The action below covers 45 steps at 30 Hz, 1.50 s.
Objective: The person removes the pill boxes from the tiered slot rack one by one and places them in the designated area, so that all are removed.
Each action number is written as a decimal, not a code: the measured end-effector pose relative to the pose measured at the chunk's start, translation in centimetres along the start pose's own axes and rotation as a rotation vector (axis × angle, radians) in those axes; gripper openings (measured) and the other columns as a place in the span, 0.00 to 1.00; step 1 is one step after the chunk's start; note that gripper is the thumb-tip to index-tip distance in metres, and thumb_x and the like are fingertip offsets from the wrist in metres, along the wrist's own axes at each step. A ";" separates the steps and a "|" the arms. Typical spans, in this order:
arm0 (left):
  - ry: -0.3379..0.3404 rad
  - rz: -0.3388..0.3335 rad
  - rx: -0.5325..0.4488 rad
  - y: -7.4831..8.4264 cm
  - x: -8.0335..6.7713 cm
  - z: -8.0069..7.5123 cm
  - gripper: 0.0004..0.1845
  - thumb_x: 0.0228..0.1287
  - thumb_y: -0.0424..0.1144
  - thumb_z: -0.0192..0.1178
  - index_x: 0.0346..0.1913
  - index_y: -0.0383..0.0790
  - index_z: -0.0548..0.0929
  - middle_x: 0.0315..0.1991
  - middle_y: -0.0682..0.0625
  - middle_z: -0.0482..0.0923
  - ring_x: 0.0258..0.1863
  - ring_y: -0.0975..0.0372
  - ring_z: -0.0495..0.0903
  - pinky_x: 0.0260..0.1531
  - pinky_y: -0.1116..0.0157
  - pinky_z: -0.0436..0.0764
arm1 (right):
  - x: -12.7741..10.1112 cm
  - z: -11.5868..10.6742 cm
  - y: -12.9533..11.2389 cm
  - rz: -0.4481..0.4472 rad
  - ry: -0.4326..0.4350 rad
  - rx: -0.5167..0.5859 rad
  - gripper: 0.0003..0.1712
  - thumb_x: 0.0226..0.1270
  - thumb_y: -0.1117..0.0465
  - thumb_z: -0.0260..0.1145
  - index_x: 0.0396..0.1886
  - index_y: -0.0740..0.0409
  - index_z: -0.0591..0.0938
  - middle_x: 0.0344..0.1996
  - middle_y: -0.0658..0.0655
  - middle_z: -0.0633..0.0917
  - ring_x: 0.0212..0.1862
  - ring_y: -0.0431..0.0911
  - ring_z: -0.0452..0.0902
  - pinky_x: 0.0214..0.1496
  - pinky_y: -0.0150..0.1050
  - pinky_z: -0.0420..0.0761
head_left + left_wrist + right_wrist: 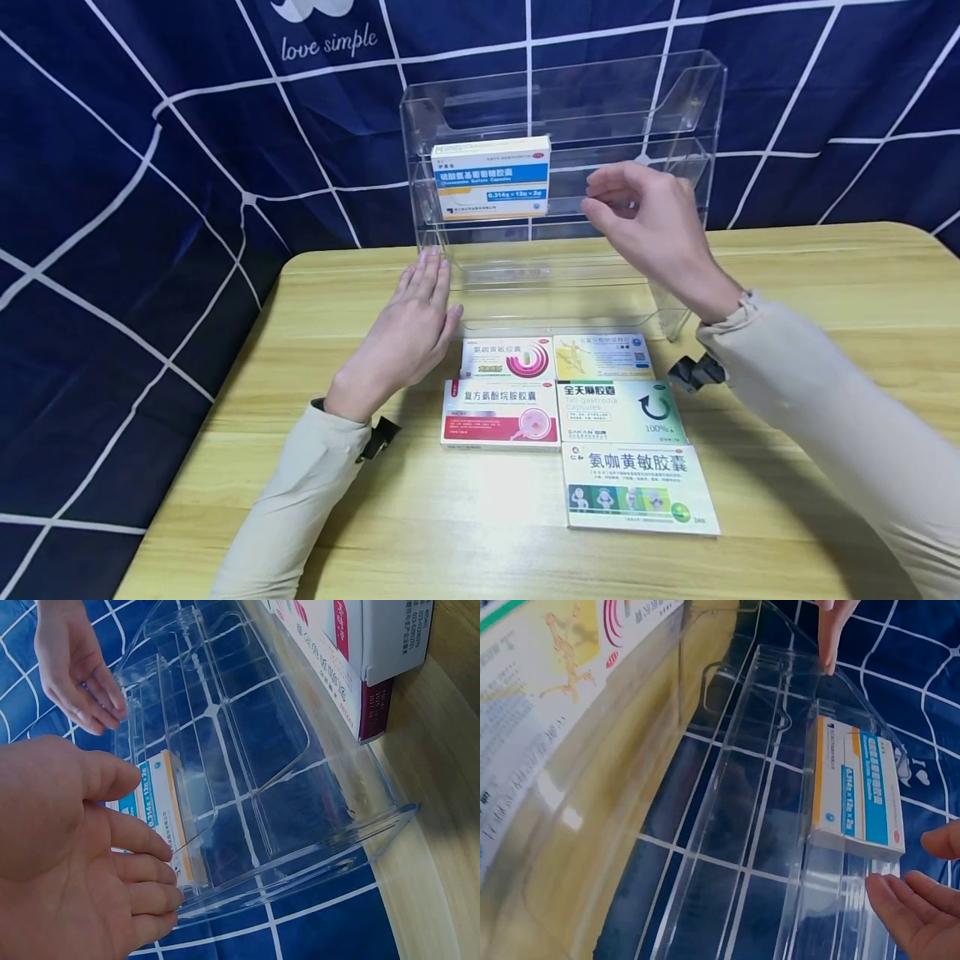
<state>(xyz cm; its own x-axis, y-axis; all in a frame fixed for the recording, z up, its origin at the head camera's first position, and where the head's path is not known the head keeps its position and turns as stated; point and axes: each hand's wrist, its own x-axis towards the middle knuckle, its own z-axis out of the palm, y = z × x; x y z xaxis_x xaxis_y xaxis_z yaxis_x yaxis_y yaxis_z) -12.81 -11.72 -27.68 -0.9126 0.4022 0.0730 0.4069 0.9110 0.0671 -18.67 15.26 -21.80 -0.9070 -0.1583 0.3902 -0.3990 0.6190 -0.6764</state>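
A clear acrylic display rack (495,308) with stepped tiers stands at the back of the table. In one of its upper tiers, at the left, sits a white, blue and yellow medicine box (491,196). My left hand (408,333) is by the rack's lower left side with its fingers extended; whether they touch the plastic I cannot tell. To the right of the box, in front of the rack, my right hand (656,225) hovers with fingers loosely bent, thumb apart and nothing between them. The right wrist view shows the box (859,787) just beyond my right fingertips.
Several medicine boxes lie flat before the rack: a white one with pink rings (506,358), a yellow one (603,357), a red-and-white one (501,414), a green one (622,412) and a white-green one (637,487). A dark blue checked cloth (135,250) hangs behind.
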 end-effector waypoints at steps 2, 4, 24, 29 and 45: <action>0.001 0.000 0.001 0.0 0.0 0.0 0.33 0.77 0.46 0.35 0.73 0.25 0.48 0.76 0.33 0.39 0.76 0.47 0.38 0.75 0.54 0.42 | 0.5 0.1 0.0 0.007 0.013 0.000 0.19 0.68 0.57 0.62 0.54 0.63 0.80 0.49 0.62 0.84 0.50 0.51 0.80 0.56 0.44 0.80; 0.003 0.000 0.001 0.0 0.0 0.0 0.33 0.77 0.46 0.35 0.73 0.25 0.48 0.75 0.33 0.39 0.76 0.47 0.38 0.75 0.54 0.42 | 0.9 0.3 0.1 0.012 0.023 0.000 0.20 0.68 0.57 0.62 0.55 0.64 0.79 0.50 0.62 0.84 0.51 0.51 0.80 0.56 0.43 0.79; 0.004 0.004 0.006 0.0 0.0 0.1 0.33 0.77 0.46 0.35 0.73 0.25 0.47 0.75 0.32 0.40 0.76 0.47 0.38 0.75 0.54 0.42 | 4.0 2.2 -0.2 0.033 0.010 0.003 0.23 0.67 0.56 0.64 0.58 0.64 0.78 0.52 0.61 0.84 0.53 0.49 0.81 0.58 0.38 0.79; 0.005 0.005 0.008 0.0 0.0 0.1 0.33 0.77 0.46 0.35 0.73 0.25 0.47 0.75 0.33 0.39 0.76 0.47 0.37 0.75 0.54 0.41 | 4.4 2.6 -0.2 0.087 -0.017 0.022 0.26 0.66 0.52 0.65 0.59 0.60 0.78 0.53 0.60 0.83 0.53 0.50 0.81 0.66 0.36 0.66; 0.015 0.011 0.016 -0.4 0.4 0.5 0.33 0.77 0.46 0.36 0.73 0.25 0.47 0.75 0.33 0.38 0.76 0.47 0.37 0.75 0.54 0.41 | 5.3 3.7 -0.4 0.191 -0.080 0.081 0.31 0.66 0.50 0.65 0.66 0.54 0.73 0.56 0.56 0.81 0.57 0.46 0.77 0.58 0.42 0.76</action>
<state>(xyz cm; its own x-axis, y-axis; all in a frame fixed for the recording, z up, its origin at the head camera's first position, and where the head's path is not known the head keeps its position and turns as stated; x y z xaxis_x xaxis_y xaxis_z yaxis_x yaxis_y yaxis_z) -13.33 -11.93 -28.16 -0.9073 0.4112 0.0881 0.4164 0.9078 0.0505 -23.79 11.36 -21.78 -0.9738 -0.1067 0.2010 -0.2251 0.5800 -0.7829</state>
